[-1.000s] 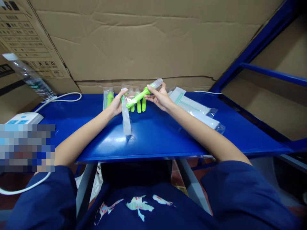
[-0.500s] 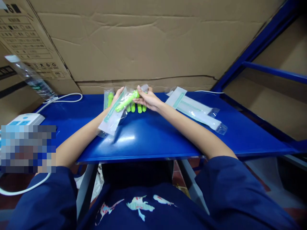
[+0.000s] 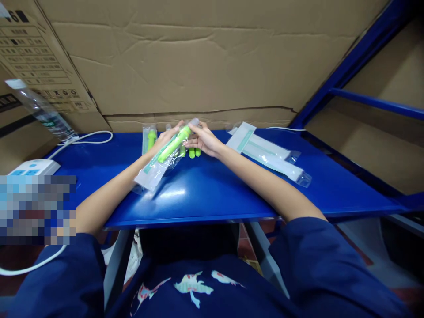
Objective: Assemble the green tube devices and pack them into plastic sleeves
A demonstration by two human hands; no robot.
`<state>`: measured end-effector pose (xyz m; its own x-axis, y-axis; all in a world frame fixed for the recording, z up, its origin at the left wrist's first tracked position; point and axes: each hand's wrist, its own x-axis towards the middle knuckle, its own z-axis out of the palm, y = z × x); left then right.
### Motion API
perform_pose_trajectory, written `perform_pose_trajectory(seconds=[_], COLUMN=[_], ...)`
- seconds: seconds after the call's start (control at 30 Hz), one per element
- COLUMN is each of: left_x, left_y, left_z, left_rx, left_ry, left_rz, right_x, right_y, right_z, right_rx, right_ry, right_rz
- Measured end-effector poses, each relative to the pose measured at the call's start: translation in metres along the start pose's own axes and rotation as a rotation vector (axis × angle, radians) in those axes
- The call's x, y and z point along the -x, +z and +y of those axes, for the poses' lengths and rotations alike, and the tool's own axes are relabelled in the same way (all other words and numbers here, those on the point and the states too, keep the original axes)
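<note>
Even, fairly bright overhead light. A white glare patch sits on the glossy blue tabletop [image 3: 205,194] at 8 o'clock. The clear plastic sleeve [image 3: 150,174] glints, and its bright green plastic tool [image 3: 172,145] looks slightly soft. It is dim below at 6 o'clock. The edges bow, and a pixelated block [image 3: 36,210] masks 9 o'clock.

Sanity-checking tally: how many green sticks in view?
5. One green stick in the pouch held by left hand and right hand; one bagged stick left of them; three loose sticks behind the hands. Others possibly hidden.
</note>
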<state>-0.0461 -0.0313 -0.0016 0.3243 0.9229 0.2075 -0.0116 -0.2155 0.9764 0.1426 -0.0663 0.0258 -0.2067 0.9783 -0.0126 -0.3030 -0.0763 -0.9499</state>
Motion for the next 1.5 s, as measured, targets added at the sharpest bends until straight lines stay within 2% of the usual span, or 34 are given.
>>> perform_pose_trajectory(seconds=[0.1,0.27,0.37,0.57,0.77,0.9,1.07,1.2,1.33,1.4,1.5], left_x=[0.004,0.009,0.013,0.017,0.017,0.02,0.019,0.016,0.016,0.016,0.016], left_y=[0.008,0.012,0.012,0.013,0.012,0.017,0.019,0.014,0.016,0.02,0.025], left_z=[0.006,0.001,0.001,0.004,0.0,0.006,0.005,-0.001,-0.001,0.001,0.005], left_rx=[-0.047,0.131,0.171,0.125,0.068,0.126,0.153,0.097,0.147,0.226,0.312], left_ry=[0.086,-0.143,-0.205,-0.222,-0.231,-0.248,-0.238,-0.237,-0.27,-0.305,-0.303], left_rz=[0.064,-0.086,-0.149,-0.135,-0.122,-0.145,-0.151,-0.103,-0.104,-0.12,-0.125], right_x=[-0.002,-0.005,-0.005,-0.002,0.005,0.006,0.005,0.01,0.013,0.01,0.005], right_y=[-0.005,-0.016,-0.018,-0.015,-0.008,-0.006,-0.008,-0.005,-0.002,-0.003,-0.009], right_z=[0.001,0.001,0.0,-0.005,-0.007,-0.01,0.0,0.003,-0.003,-0.005,-0.004], right_rx=[0.061,0.118,0.157,0.144,0.188,0.257,0.363,0.4,0.389,0.413,0.428], right_ry=[-0.042,-0.092,-0.083,0.018,0.039,-0.003,-0.099,-0.104,0.018,0.01,-0.146], right_rz=[0.055,0.113,0.156,0.139,0.128,0.134,0.154,0.038,-0.125,-0.068,0.143])
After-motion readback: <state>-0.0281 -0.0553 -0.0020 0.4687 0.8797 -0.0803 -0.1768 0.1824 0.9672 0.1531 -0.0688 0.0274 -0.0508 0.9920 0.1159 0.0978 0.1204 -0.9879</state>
